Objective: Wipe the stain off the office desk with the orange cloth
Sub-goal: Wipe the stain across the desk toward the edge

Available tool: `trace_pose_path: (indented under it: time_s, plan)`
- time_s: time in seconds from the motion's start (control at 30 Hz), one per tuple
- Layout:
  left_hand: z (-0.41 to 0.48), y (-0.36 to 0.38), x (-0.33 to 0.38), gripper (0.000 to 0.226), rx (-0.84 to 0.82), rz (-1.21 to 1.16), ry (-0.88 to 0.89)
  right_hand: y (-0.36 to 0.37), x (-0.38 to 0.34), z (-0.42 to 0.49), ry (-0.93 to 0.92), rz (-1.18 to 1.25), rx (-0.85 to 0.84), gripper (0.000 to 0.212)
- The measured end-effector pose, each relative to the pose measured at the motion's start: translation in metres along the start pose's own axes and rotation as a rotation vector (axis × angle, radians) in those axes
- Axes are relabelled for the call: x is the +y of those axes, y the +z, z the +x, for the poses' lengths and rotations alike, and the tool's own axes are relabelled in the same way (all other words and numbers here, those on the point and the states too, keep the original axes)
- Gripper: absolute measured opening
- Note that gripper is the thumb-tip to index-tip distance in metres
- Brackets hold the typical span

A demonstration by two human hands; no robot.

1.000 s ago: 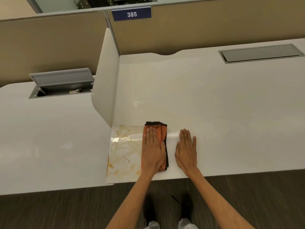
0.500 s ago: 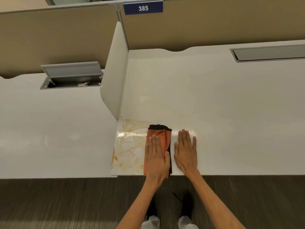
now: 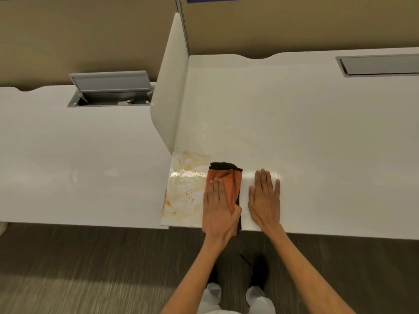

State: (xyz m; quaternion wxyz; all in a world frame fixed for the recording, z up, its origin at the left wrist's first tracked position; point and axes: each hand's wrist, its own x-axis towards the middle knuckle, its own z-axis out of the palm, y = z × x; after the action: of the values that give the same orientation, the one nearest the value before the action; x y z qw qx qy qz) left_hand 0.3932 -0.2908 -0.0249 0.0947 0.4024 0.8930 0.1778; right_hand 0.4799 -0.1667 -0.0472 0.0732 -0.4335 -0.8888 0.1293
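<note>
Head view: the left hand (image 3: 218, 208) presses flat, fingers together, on the folded orange cloth with a dark fuzzy edge (image 3: 230, 182) at the smooth white office desk's (image 3: 306, 137) front edge, beside the glossy, smeared yellow-brown stain (image 3: 184, 189) in its front left corner. The right hand (image 3: 264, 199) lies open-palmed, holding nothing.

1. There is a single view, from a wide-angle camera worn on the person's head.
2. It looks forward and steeply down, so the floor (image 3: 90, 268) and the person's own feet fill the bottom of the frame.
3. The white desk (image 3: 306, 143) runs across the middle, its near edge close below the camera.
4. The tan partition wall (image 3: 90, 30) closes the top of the view.
5. Both forearms enter from the bottom edge, reaching away from the camera.
6. Straight edges bow slightly toward the frame's sides.
</note>
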Motion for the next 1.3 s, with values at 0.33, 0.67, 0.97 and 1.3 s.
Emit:
trace_pose_path:
  time_s: [0.33, 0.67, 0.97, 1.3]
  plan:
    - [0.063, -0.012, -0.009, 0.091, -0.048, 0.058, -0.043, -0.005, -0.002, 0.001, 0.006, 0.073, 0.004, 0.057]
    - [0.075, -0.019, 0.001, 0.071, -0.058, 0.112, 0.071, 0.001, -0.015, 0.022, -0.045, 0.129, 0.011, 0.055]
    - [0.003, -0.01, -0.015, 0.061, -0.032, 0.147, 0.059, 0.005, -0.013, 0.022, -0.047, 0.123, 0.037, 0.054]
    - [0.092, -0.028, -0.031, 0.06, -0.077, 0.239, 0.089, -0.004, -0.017, 0.022, -0.032, 0.104, 0.035, 0.055]
